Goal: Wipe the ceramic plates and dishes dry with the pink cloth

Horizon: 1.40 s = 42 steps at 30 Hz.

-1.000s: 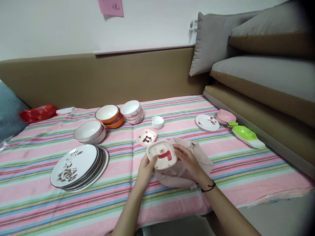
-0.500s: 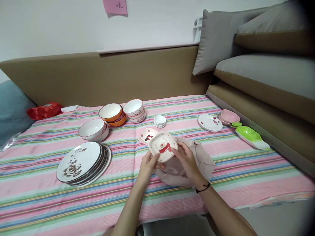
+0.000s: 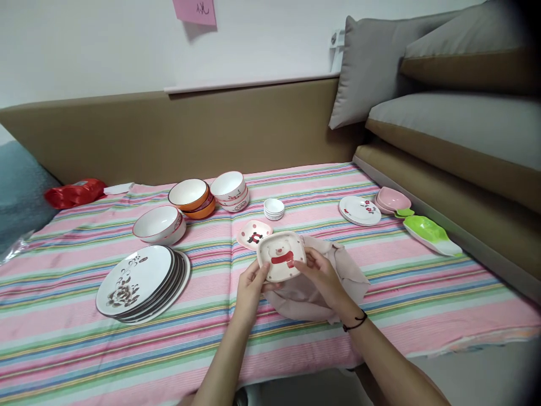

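Watching the head cam feed here. My left hand (image 3: 250, 285) has its fingers (image 3: 258, 270) pinching the left rim of the little bear dish (image 3: 281, 256), thumb on top and the rest curled underneath. The right hand (image 3: 325, 279) does the same on the opposite rim, thumb over the edge, other fingers tucked below where I can't see them.

So the dish sits clamped between both hands, face up, tilted a bit toward the camera, and lifted just off the pinkish cloth (image 3: 342, 276). The cloth is bunched up under and behind the right hand. I can't tell whether those hidden fingers have also caught a fold of it.

My take on doing this well: glazed ceramic is slick, so grip the two opposite rims and not the corners, hold it low over the cloth so a slip lands soft, and don't let a thumb wander onto the painted middle.

Just beyond the bear dish, nearly touching its far edge, lies a polka-dot dish (image 3: 252, 232). Further out on the striped tabletop (image 3: 422, 293): a stack of flowered plates (image 3: 139, 276) to the left, bowls (image 3: 188, 197) behind it, and small white saucers (image 3: 274, 208) straight ahead.
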Tool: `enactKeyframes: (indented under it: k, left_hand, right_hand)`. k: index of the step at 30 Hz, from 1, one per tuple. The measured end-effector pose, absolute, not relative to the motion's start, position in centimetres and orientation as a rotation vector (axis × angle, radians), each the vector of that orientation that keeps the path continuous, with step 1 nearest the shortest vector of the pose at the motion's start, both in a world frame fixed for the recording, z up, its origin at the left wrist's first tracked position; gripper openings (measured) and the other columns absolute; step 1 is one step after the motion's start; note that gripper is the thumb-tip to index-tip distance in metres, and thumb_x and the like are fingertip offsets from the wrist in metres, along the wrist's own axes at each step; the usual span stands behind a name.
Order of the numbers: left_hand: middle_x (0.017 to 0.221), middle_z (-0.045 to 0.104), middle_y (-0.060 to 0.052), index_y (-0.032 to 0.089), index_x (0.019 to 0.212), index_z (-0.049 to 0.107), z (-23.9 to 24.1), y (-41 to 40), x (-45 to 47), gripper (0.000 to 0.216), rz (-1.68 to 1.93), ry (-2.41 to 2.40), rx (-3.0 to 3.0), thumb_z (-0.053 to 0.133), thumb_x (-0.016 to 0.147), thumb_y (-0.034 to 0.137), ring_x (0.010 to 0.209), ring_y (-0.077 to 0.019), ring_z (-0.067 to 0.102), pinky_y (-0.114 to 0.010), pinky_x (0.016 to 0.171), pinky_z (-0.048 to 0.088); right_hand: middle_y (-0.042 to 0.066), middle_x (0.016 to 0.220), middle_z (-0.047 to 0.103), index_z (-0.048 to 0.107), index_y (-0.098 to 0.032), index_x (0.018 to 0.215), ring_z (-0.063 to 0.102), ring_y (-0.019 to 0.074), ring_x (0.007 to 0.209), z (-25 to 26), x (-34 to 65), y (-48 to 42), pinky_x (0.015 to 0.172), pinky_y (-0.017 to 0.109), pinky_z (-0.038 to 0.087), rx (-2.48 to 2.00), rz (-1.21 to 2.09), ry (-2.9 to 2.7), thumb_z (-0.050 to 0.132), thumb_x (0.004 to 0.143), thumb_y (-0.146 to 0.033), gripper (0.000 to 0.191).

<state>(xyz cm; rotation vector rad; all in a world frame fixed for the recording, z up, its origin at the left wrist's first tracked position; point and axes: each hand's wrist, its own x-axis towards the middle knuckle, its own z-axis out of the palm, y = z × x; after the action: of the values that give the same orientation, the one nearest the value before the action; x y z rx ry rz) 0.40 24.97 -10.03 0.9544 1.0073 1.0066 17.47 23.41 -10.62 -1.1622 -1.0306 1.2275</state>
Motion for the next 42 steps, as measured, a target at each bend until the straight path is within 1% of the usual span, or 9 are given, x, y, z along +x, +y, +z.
enactKeyframes:
  k: [5,9,12,16,20,26,31,36,42]
  left_hand:
    - [0.107,0.067,-0.010,0.017,0.124,0.053,-9.9,24.2,1.5,0.060,0.949,0.904,0.926,0.065,0.075,0.049,0.077,-0.0199,0.066,-0.031,0.068,0.054]
    - [0.123,0.060,-0.013,0.026,0.148,0.017,-10.5,23.9,2.0,0.093,0.816,0.847,1.004,0.060,0.074,0.061,0.090,-0.0239,0.065,-0.036,0.074,0.053]
    - [0.135,0.051,-0.014,0.029,0.149,-0.001,-11.1,24.3,1.7,0.096,0.747,0.852,1.099,0.053,0.077,0.065,0.093,-0.0229,0.065,-0.036,0.079,0.051]
    - [0.132,0.053,-0.015,0.026,0.149,0.004,-11.6,24.7,1.1,0.087,0.720,0.905,1.150,0.047,0.083,0.062,0.095,-0.0219,0.064,-0.034,0.080,0.048]
    - [0.123,0.060,-0.014,0.021,0.149,0.005,-11.6,24.2,1.2,0.089,0.719,0.941,1.186,0.051,0.083,0.058,0.095,-0.0203,0.063,-0.034,0.086,0.045]
    - [0.118,0.063,-0.013,0.022,0.149,0.005,-11.7,23.6,0.9,0.089,0.746,0.970,1.164,0.053,0.082,0.056,0.097,-0.0211,0.064,-0.036,0.090,0.043]
    - [0.111,0.067,-0.010,0.021,0.145,0.022,-11.7,23.4,-0.2,0.081,0.723,1.009,1.190,0.056,0.080,0.057,0.102,-0.0215,0.063,-0.034,0.095,0.039]
    - [0.113,0.066,-0.013,0.015,0.136,0.036,-11.4,22.9,-1.3,0.073,0.652,1.063,1.223,0.056,0.079,0.056,0.098,-0.0218,0.062,-0.033,0.097,0.037]
    - [0.110,0.066,-0.012,0.015,0.135,0.038,-11.7,22.7,-2.6,0.067,0.618,1.023,1.222,0.050,0.083,0.056,0.097,-0.0224,0.062,-0.036,0.096,0.039]
  right_hand:
    - [0.003,0.066,0.063,0.065,-0.014,0.079,0.058,0.0150,0.060,-11.6,18.4,23.4,0.058,0.027,0.047,-1.191,1.320,-1.001,0.064,0.078,-0.050,0.036]
    - [0.001,0.060,0.061,0.062,-0.013,0.069,0.054,0.0129,0.054,-11.9,20.5,23.9,0.051,0.024,0.045,-1.181,1.219,-0.847,0.069,0.073,-0.048,0.036]
    - [0.001,0.060,0.063,0.064,-0.013,0.072,0.056,0.0124,0.050,-11.7,23.4,24.9,0.047,0.023,0.045,-1.145,1.079,-0.720,0.073,0.069,-0.046,0.034]
    - [0.001,0.054,0.064,0.064,-0.013,0.078,0.058,0.0132,0.044,-11.7,27.9,26.2,0.043,0.022,0.047,-1.156,0.871,-0.512,0.078,0.062,-0.041,0.035]
    - [0.004,0.053,0.065,0.063,-0.011,0.075,0.060,0.0130,0.044,-12.6,31.5,26.8,0.041,0.019,0.049,-1.206,0.678,-0.376,0.075,0.065,-0.034,0.028]
    - [0.007,0.055,0.066,0.061,-0.012,0.073,0.061,0.0123,0.045,-13.5,34.6,26.8,0.041,0.017,0.051,-1.213,0.719,-0.216,0.068,0.074,-0.024,0.014]
    - [0.006,0.056,0.066,0.061,-0.012,0.072,0.060,0.0105,0.045,-13.6,35.2,27.5,0.042,0.015,0.050,-1.202,0.704,-0.156,0.066,0.076,-0.023,0.013]
    - [0.000,0.048,0.059,0.058,-0.013,0.065,0.048,0.0042,0.037,-13.9,35.3,28.5,0.034,0.010,0.039,-1.168,0.689,-0.112,0.066,0.075,-0.020,0.015]
    - [-0.001,0.046,0.055,0.054,-0.013,0.061,0.043,0.0039,0.036,-14.2,35.7,29.0,0.030,0.011,0.032,-1.132,0.767,-0.087,0.067,0.075,-0.017,0.020]
